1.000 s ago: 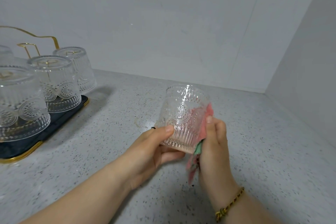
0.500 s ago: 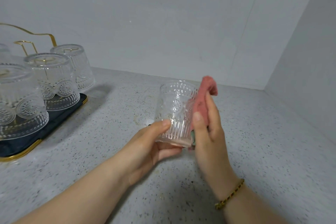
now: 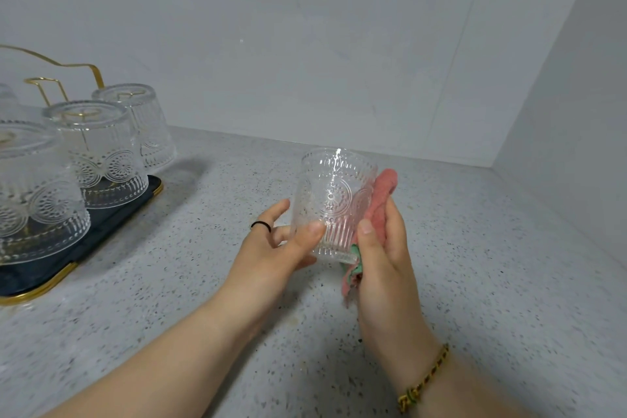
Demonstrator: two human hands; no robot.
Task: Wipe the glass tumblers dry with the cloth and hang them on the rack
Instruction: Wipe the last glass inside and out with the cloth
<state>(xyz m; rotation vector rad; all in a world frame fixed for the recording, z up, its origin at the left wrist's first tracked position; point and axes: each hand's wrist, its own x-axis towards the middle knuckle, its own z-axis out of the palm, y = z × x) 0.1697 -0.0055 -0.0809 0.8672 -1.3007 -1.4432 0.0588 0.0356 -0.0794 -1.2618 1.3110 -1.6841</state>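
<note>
Far left on the speckled grey bench [image 3: 475,282] sits the dark drying rack with its gold wire frame [image 3: 112,214], and three clear embossed glass tumblers [image 3: 101,149] hang upside down over its prongs, a fourth just peeking in at the frame edge. Moving to the centre, the left hand [image 3: 281,248] has the clear patterned glass tumbler [image 3: 334,204] held up above the bench, mouth up and leaning a touch to the right; thumb pressed on the near side down by the ribbed base, fingers loosely curled round the far side, a black band on one of them. On the glass's right flank, the pink cloth with a green edge [image 3: 381,193] is pressed flat against the wall of the tumbler by the right hand [image 3: 383,258], closed around the cloth, thumb pointing up alongside the glass, a gold beaded bracelet [image 3: 424,383] on the wrist
</note>
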